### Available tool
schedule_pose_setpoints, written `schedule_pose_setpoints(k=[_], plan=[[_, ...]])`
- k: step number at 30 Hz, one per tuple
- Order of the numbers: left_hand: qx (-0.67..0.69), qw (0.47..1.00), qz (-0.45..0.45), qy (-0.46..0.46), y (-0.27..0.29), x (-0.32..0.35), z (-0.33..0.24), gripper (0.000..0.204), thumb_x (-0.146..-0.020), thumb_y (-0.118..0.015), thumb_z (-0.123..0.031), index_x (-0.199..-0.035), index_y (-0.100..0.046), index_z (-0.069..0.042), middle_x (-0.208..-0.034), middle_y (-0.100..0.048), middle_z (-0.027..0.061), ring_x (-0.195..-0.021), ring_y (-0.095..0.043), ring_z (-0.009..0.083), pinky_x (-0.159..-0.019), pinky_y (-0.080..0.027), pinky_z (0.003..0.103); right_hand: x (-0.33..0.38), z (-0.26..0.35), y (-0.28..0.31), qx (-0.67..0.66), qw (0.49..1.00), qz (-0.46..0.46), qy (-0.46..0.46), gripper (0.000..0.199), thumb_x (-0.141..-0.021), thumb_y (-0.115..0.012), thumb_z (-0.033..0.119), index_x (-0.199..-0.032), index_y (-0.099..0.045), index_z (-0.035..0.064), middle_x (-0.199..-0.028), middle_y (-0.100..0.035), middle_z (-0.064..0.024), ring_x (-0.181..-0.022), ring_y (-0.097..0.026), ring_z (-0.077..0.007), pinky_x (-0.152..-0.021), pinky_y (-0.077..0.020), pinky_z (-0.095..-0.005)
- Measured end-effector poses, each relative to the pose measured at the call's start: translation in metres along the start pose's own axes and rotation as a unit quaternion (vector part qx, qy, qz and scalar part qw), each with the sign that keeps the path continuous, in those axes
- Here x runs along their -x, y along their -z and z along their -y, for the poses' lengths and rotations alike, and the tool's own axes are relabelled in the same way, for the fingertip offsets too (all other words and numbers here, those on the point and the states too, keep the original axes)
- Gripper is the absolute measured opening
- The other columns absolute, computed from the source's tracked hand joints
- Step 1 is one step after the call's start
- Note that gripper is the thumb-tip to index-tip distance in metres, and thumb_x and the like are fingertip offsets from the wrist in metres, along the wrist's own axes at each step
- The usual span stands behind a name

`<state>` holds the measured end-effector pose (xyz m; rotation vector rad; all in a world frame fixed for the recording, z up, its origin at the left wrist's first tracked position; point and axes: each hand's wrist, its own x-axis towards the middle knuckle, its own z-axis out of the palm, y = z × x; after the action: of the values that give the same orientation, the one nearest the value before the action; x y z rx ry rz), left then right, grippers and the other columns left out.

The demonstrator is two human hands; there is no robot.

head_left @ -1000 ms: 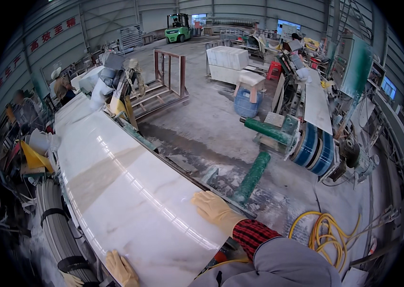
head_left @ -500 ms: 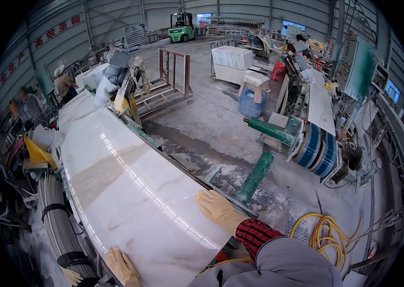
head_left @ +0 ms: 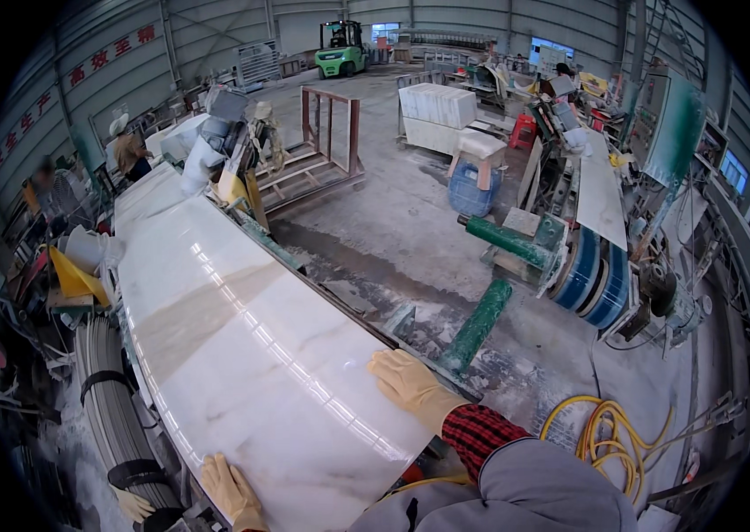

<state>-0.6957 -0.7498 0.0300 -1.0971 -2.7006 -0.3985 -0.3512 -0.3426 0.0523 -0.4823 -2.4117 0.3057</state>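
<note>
A long, polished white stone slab (head_left: 242, 355) with a tan band across it lies in front of me and stretches away to the far left. My right hand (head_left: 412, 386), in a cream rubber glove, rests flat on the slab's right edge with its fingers stretched out. On the slab's near left edge lies my left hand (head_left: 229, 489) in a matching glove, fingers extended and slightly apart. Neither hand grips anything. Below the right hand, the slab's supporting frame is mostly hidden.
A strapped bundle of grey strips (head_left: 117, 417) stands left of the slab, with another cream glove (head_left: 133, 504) at its near end. To the right are green rollers (head_left: 479, 328), a coiled yellow hose (head_left: 607, 434) and a blue barrel (head_left: 474, 188). A green forklift (head_left: 342, 55) is far back; people (head_left: 129, 152) stand far left.
The whole view has shifted slightly. Both hands stay at about the same places on the slab.
</note>
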Motion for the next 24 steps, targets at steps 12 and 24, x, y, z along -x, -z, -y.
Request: schedule_pose_setpoints(k=[12, 24], plan=[[0.0, 1.0, -0.01, -0.002, 0.004, 0.004, -0.006, 0.048, -0.122, -0.062, -0.018, -0.165, -0.064, 0.002, -0.177, -0.058, 0.033, -0.164, -0.05, 0.0544, -0.14, -0.035, 0.062, 0.001, 0.005, 0.007, 0.002, 1.0, 0.013, -0.006, 0.032, -0.107, -0.073, 0.016, -0.138, -0.072, 0.0096, -0.144, -0.073, -0.0164, -0.134, -0.068, -0.0405, -0.12, -0.0536, -0.0526], [0.011, 1.0, -0.025, -0.016, 0.004, 0.009, -0.007, 0.045, -0.12, -0.063, -0.018, -0.159, -0.066, 0.002, -0.173, -0.06, 0.0341, -0.162, -0.051, 0.0561, -0.139, -0.034, 0.063, 0.005, 0.008, 0.011, 0.009, 1.0, 0.009, -0.003, 0.03, -0.107, -0.073, 0.017, -0.136, -0.072, 0.0093, -0.145, -0.074, -0.0169, -0.136, -0.068, -0.0404, -0.121, -0.0531, -0.0534]])
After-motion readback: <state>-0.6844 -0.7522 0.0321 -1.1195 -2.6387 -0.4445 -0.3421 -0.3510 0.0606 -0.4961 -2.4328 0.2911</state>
